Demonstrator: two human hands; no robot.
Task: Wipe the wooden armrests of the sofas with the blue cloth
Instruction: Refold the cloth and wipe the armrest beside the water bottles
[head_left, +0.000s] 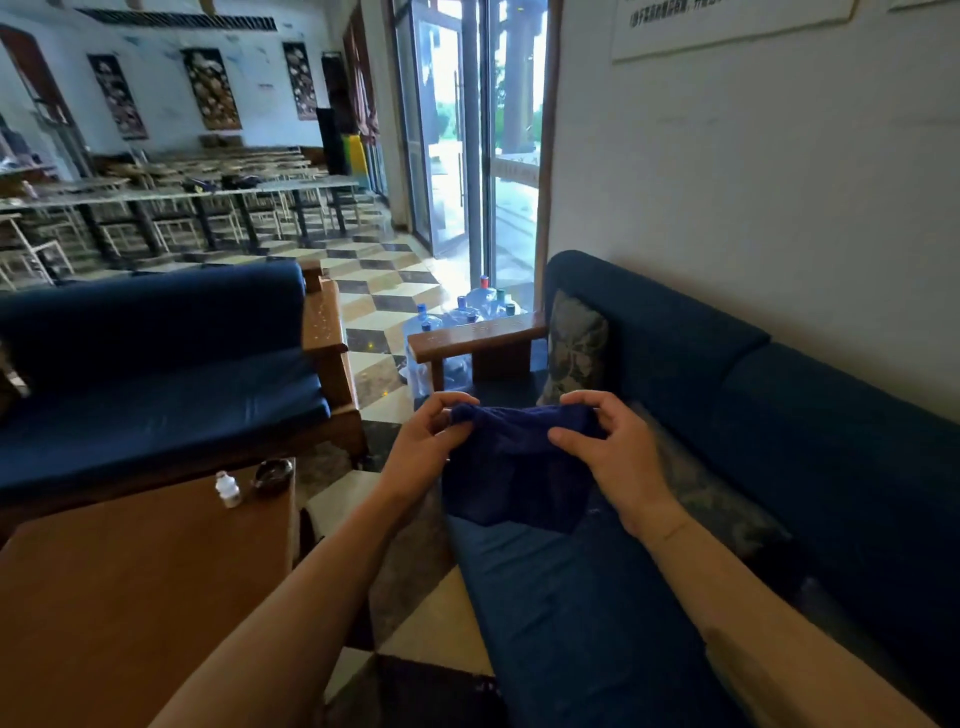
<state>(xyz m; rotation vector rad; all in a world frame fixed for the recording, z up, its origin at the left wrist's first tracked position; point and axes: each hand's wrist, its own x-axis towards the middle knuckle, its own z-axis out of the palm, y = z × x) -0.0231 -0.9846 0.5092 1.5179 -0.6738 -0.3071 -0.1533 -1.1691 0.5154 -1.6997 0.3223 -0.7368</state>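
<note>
At centre frame, the left hand (427, 441) and the right hand (613, 447) each pinch an upper corner of the blue cloth (514, 467), which hangs between them above the seat of the right-hand sofa (779, 415). Just above the cloth lies this sofa's wooden armrest (475, 338), untouched. At left, a second sofa (156, 364) shows its own wooden armrest (322, 325). Lower left: a coffee table (130, 597) bearing a small bottle (227, 488) and an ashtray (272, 474). Water jugs (467, 312) stand behind the nearer armrest.
</note>
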